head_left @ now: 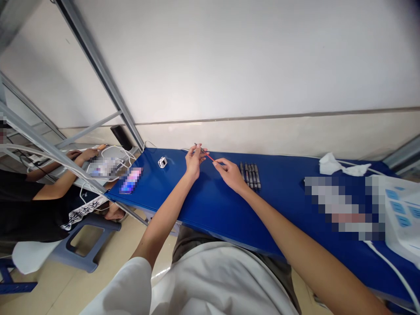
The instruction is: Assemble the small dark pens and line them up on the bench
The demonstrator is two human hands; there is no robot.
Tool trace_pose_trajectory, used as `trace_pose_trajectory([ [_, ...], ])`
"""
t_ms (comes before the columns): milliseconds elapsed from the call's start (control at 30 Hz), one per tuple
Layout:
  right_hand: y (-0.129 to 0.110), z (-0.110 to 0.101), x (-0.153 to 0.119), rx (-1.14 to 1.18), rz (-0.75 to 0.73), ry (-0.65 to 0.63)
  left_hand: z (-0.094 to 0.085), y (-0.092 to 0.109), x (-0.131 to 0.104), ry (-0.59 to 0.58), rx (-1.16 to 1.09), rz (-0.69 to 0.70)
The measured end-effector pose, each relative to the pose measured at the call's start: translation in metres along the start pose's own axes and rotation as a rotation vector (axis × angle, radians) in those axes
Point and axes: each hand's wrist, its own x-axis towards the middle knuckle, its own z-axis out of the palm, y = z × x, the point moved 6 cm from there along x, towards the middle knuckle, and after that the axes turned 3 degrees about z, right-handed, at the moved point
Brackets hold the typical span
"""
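Note:
Over the blue tabletop (210, 203), my left hand (193, 162) pinches a thin dark pen piece (202, 151) whose tip pokes out above the fingers. A slim red rod that looks like a pen refill (210, 157) runs in line with it down to my right hand (229, 176), whose fingers are closed on its lower end. Whether the dark and red parts are joined is too small to tell. Just right of my right hand, several dark pens (252, 175) lie side by side in a row.
A small white device (162, 162) and a phone (131, 180) lie to the left. Crumpled tissue (341, 166) and a white box (403, 218) with a cable are at the right. Beyond the metal frame (98, 70), another person's arms (62, 179) rest at a neighbouring desk. A grey stool (87, 245) stands below.

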Motion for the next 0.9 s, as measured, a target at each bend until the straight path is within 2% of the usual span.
trace_pose_trajectory([
  [200,0.0,-0.002,0.001,-0.011,0.003,0.022,0.008,-0.001,-0.005,-0.066,0.03,0.013],
  [533,0.001,-0.005,0.002,0.006,0.022,0.049,0.027,-0.014,-0.019,-0.239,0.1,-0.058],
  [900,0.002,-0.006,0.001,0.032,0.026,0.082,0.03,-0.016,-0.023,-0.279,0.109,-0.067],
])
